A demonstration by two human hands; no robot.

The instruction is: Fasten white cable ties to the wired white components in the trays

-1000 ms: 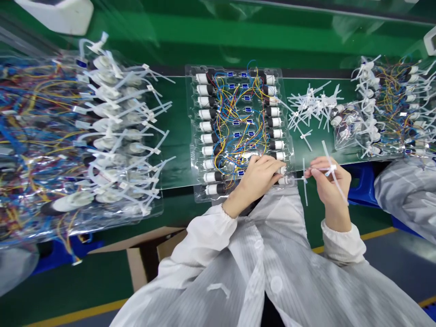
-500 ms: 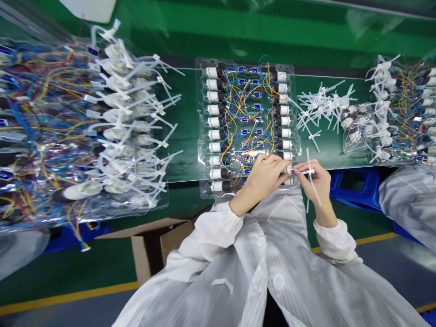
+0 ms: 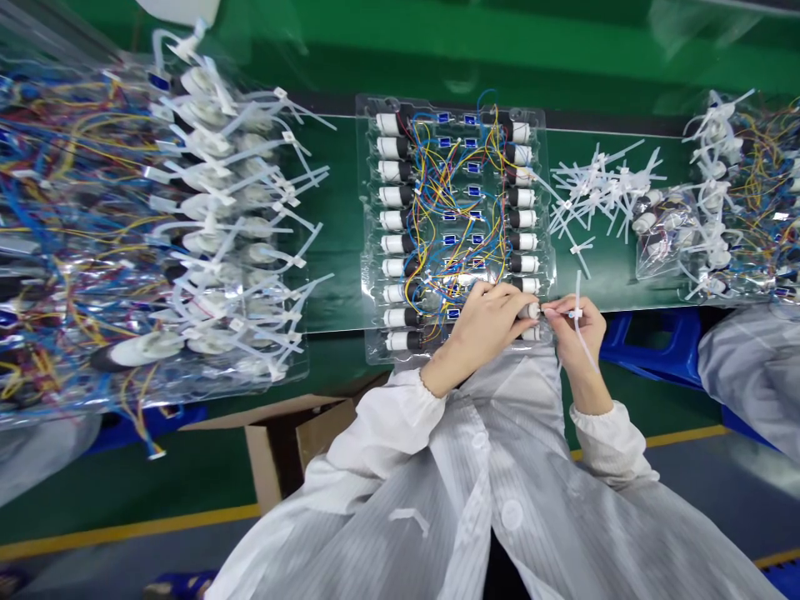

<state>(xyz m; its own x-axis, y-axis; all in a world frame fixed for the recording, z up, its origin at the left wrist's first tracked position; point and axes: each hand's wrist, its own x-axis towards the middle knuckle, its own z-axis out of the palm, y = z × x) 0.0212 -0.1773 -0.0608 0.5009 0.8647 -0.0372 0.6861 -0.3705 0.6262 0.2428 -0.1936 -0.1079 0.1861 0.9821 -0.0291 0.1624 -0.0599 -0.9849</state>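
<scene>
A clear plastic tray (image 3: 368, 275) holds two columns of white-and-black cylinders, with coloured wires and small blue parts between them. My left hand (image 3: 484, 327) lies over the tray's lower right, its fingers closed on a white cylinder (image 3: 529, 311). Just right of it, my right hand (image 3: 576, 329) pinches a translucent white tube piece (image 3: 584, 337) with a small white connector, close to the cylinder's end. The fingertips hide where the two meet.
Loose white tube pieces (image 3: 600, 187) lie right of the tray, beside a bag of parts (image 3: 666, 233). Stacked trays with wires and tubes (image 3: 212, 200) stand at left, more at far right (image 3: 718, 192). Blue stools (image 3: 653, 346) and a cardboard box (image 3: 266, 458) are below the table edge.
The view has shifted slightly. My right hand has turned a little, and the tube piece in it has swung. My left hand keeps its hold on the cylinder.
</scene>
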